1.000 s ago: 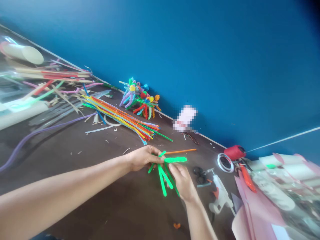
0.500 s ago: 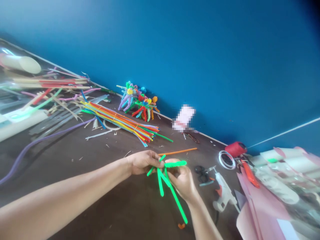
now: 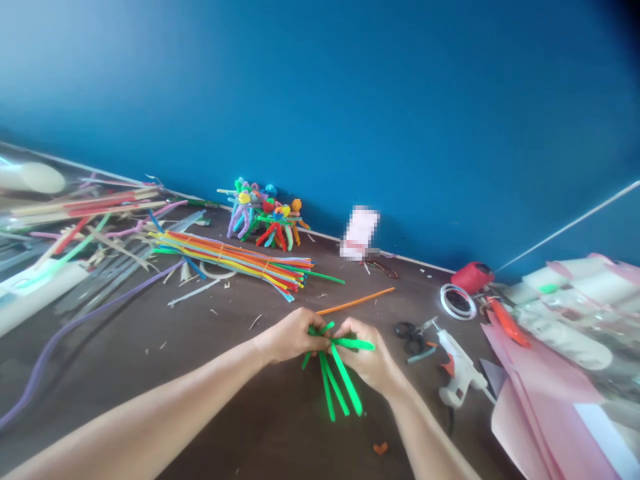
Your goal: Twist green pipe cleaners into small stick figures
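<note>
Several green pipe cleaners [image 3: 342, 379] radiate from a joint held between both hands above the dark table [image 3: 210, 427]. My left hand [image 3: 296, 335] pinches them from the left, short ends poking out past its fingers. My right hand [image 3: 364, 353] grips close to the same joint from the right, with one green piece pointing right across it. The other pieces hang toward the table's front. Just behind the hands lies an orange pipe cleaner [image 3: 356, 301]. Where the pieces cross is partly hidden by fingertips.
A bundle of colored pipe cleaners [image 3: 235, 262] lies behind left, near small pipe-cleaner figures [image 3: 273, 217] by the blue wall. Black scissors [image 3: 414, 337], a glue gun [image 3: 461, 370], a red spool [image 3: 471, 277] and pink sheets [image 3: 535, 393] are at right. Strips clutter the left.
The view has tilted slightly. The long green pieces below the joint have swung left and now fan closer together. Both hands still hold the green pieces.
</note>
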The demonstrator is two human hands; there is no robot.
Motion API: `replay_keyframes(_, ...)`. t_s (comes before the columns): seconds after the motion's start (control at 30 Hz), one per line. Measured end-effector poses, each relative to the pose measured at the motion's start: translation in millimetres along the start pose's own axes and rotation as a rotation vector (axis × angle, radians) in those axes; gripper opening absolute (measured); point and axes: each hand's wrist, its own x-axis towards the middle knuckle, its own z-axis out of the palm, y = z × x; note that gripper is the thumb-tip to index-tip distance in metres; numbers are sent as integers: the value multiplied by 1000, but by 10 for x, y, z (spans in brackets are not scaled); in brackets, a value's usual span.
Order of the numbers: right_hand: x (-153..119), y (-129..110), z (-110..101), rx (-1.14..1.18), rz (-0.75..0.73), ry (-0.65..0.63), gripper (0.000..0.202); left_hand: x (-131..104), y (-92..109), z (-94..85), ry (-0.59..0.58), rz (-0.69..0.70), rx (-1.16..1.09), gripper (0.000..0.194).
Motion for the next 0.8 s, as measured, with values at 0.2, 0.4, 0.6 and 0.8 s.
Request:
replay_keyframes(0.2,15,-21,48,124,90,67,15,2,14,17,12,13,24,23)
replay_keyframes(0.4,-5,-14,61,220,135,106,16,14,-2,17,-10,17,49,18)
replay_keyframes(0.6,10,-18,68,279,193,142,21,1,-40,70,136,134,201,17)
replay_keyframes(0.8,33,2,55,392,341,88,21,-39,-8,104,181,304,352,13)
